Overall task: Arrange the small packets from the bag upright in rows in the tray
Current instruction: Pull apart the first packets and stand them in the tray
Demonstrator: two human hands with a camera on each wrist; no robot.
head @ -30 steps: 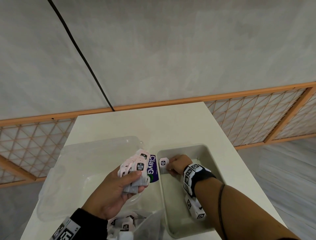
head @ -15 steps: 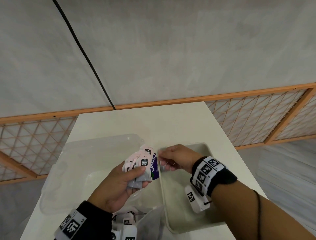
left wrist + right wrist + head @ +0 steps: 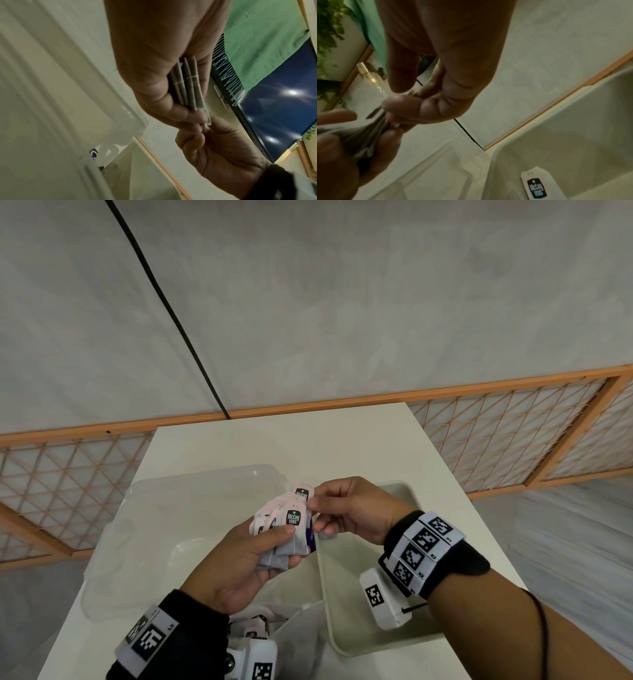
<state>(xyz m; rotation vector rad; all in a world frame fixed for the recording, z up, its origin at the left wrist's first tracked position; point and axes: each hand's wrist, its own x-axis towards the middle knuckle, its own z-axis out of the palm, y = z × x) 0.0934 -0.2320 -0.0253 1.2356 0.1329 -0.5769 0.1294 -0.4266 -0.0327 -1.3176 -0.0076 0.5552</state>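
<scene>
My left hand point(image 3: 274, 546) grips a fanned bunch of small tea packets point(image 3: 291, 522) with pink tags, held above the gap between the clear container and the tray. My right hand point(image 3: 318, 510) has come up to the bunch and pinches the edge of one packet with thumb and forefinger, as the left wrist view shows point(image 3: 205, 125). The cream tray point(image 3: 394, 631) lies to the right. One packet point(image 3: 536, 185) stands in it against the left wall, hidden behind my right hand in the head view. The bag point(image 3: 298, 631) with more packets lies near the front edge.
A clear plastic container point(image 3: 164, 525) takes up the left half of the white table point(image 3: 308, 440). The tray sits close to the table's right edge. A wooden lattice rail point(image 3: 513, 426) and a grey wall stand behind the table.
My right hand let go of a packet in the tray, rose out of the tray and moved left to the bunch, where it now pinches a packet. The left hand lifted slightly.
</scene>
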